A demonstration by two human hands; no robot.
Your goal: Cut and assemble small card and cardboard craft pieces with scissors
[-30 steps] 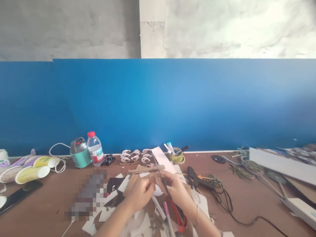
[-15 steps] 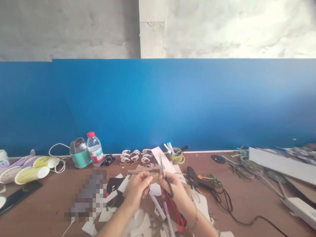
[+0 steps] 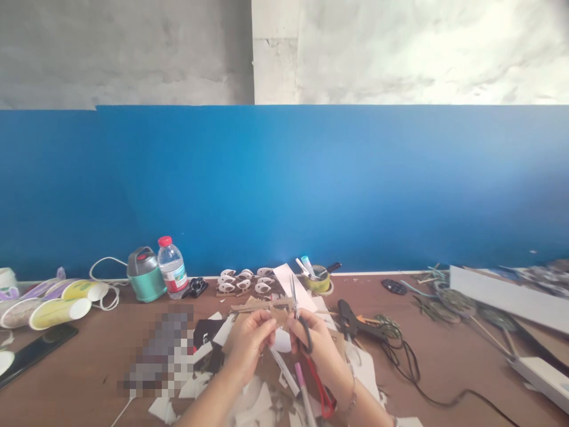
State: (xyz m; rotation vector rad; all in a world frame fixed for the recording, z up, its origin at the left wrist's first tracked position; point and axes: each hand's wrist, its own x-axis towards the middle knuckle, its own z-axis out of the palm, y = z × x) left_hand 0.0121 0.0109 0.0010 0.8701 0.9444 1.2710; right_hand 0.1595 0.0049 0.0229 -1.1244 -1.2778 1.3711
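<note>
My left hand (image 3: 252, 337) has its thumb and fingers pinched together above the paper scraps; whatever lies between the fingertips is too small to name. Close by on the right, my right hand (image 3: 315, 341) is closed around the dark handles of a pair of scissors (image 3: 294, 296), whose blades point up and away from me. A small gap separates the fingertips of the two hands. Below them are white paper scraps (image 3: 255, 403), a pink-capped pen (image 3: 302, 385) and a red loop (image 3: 326, 403). A white paper strip (image 3: 293, 284) lies behind the scissors.
Small white bird-like shapes (image 3: 244, 281) stand at the back. A bottle (image 3: 173, 270), a teal container (image 3: 146, 279), paper cups (image 3: 60, 313) and a phone (image 3: 40, 353) are on the left. On the right are a glue gun (image 3: 355, 323) with its cable and a power strip (image 3: 542, 379).
My hands have parted very slightly. The scissors stand a little more upright and have shifted slightly right.
</note>
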